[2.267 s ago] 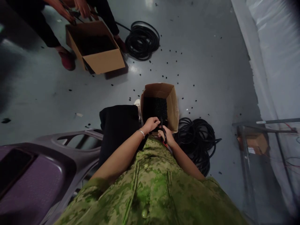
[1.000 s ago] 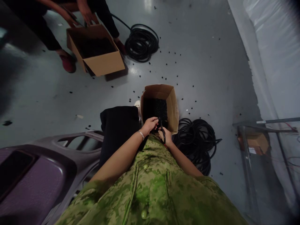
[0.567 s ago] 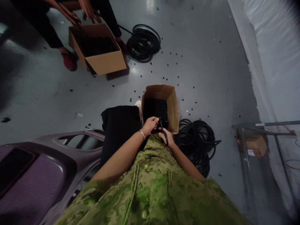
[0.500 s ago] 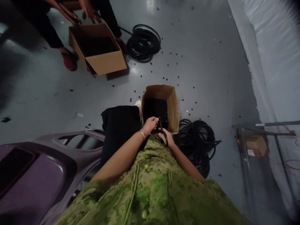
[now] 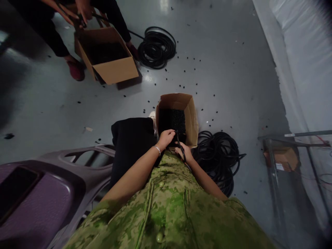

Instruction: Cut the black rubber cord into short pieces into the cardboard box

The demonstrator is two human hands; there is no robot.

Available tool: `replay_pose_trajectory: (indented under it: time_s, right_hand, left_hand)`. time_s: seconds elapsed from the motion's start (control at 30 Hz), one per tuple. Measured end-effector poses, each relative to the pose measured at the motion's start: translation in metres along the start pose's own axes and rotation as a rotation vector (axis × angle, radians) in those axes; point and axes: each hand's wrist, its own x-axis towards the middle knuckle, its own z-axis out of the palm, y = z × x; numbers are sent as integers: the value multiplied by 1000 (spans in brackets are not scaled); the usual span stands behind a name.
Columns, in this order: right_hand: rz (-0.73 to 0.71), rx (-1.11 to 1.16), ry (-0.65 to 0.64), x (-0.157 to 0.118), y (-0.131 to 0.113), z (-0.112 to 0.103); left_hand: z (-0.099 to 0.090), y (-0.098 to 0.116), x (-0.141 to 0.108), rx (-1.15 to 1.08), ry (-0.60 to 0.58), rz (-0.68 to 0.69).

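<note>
My left hand (image 5: 166, 138) is closed in a pinch at the upper end of a length of black hose (image 5: 178, 139), over the near edge of a cardboard box (image 5: 192, 121). Lower on the same hose, my right hand (image 5: 185, 152) is closed around it. The hose runs back over the right palm towards the wrist. Many small black pieces (image 5: 178, 118) fill the bottom of the box. Whether a small tool sits between the fingers I cannot tell.
Tangled black hose (image 5: 220, 152) lies right of the box. Ahead left, a co-worker's hands (image 5: 84, 12) are above a larger cardboard box (image 5: 116, 71), with coiled hose (image 5: 157, 48) beside it. A purple chair (image 5: 52, 204) holds a phone (image 5: 18, 190). A metal rack (image 5: 272, 166) stands right.
My hands stay nearly in place on the hose, with the left fingers slightly shifted. The co-worker's hands have moved a little left and up. The view has shifted slightly.
</note>
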Motion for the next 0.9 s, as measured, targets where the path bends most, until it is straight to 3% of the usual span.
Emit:
replay_pose_trajectory:
  time_s: [0.5,0.9]
  right_hand:
    - [-31,-76,16,1,8,2]
    - [-54,-169,45,-1,-4,1]
  left_hand:
    - [1,-3,3,-25,11,8]
    - [-1,1,0,27,30,25]
